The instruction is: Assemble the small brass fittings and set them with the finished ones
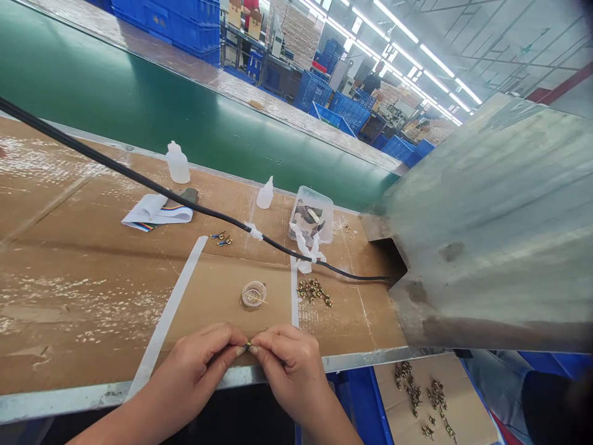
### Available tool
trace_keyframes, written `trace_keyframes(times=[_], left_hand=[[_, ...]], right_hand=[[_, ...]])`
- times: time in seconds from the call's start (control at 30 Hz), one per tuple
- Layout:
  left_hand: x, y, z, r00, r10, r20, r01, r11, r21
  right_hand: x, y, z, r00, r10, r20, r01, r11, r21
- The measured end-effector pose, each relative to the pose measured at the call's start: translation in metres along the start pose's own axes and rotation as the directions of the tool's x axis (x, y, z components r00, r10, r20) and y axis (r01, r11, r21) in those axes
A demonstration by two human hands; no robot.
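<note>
My left hand (200, 366) and my right hand (288, 361) meet at the near edge of the cardboard-covered bench (83, 290). Both pinch one tiny dark and brass-coloured part (249, 346) between thumb and fingertips; it is too small to name. Just beyond the hands sits a small clear round lid (253, 295). To its right lies a pile of small brass parts (315, 290). Two small blue-and-brass parts (221, 238) lie farther back.
A black cable (139, 179) runs across the bench into a big grey metal housing (491, 228) on the right. Two white squeeze bottles (178, 163), a clear plastic tub (311, 215), and a rainbow ribbon cable (155, 213) stand behind. A green conveyor belt (139, 93) runs beyond. More brass parts (417, 389) lie on lower cardboard.
</note>
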State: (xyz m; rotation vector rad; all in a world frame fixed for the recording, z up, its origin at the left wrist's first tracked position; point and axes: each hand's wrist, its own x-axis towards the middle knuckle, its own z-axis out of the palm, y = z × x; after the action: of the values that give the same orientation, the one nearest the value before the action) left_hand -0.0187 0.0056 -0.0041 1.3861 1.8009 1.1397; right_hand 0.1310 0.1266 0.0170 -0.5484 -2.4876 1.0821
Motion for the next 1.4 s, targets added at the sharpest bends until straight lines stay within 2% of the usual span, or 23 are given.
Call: trace_keyframes(times=[0.57,0.87,1.03,1.17,1.4], left_hand=[[0.000,-0.001,0.001,1.000,0.010,-0.007,-0.010,1.000,-0.006],[0.000,-0.002,0.003,0.994,0.008,-0.110,-0.010,1.000,-0.018],[0.000,-0.001,0.001,0.988,0.015,-0.154,-0.028,0.996,-0.081],[0.000,-0.002,0.000,0.993,-0.003,-0.114,-0.017,0.984,-0.175],[0.000,-0.005,0.001,0.991,-0.045,-0.124,0.003,0.947,-0.321]], right_hand=[[0.001,0.000,-0.002,1.000,0.006,-0.008,-0.006,0.999,0.036],[-0.001,-0.002,0.004,0.993,-0.003,-0.119,0.012,0.997,0.072],[-0.005,0.000,0.007,0.988,-0.055,-0.144,0.067,0.994,0.084],[-0.008,0.001,0.010,0.978,-0.115,-0.173,0.134,0.986,0.097],[-0.010,0.003,0.014,0.966,-0.111,-0.234,0.149,0.977,0.153]])
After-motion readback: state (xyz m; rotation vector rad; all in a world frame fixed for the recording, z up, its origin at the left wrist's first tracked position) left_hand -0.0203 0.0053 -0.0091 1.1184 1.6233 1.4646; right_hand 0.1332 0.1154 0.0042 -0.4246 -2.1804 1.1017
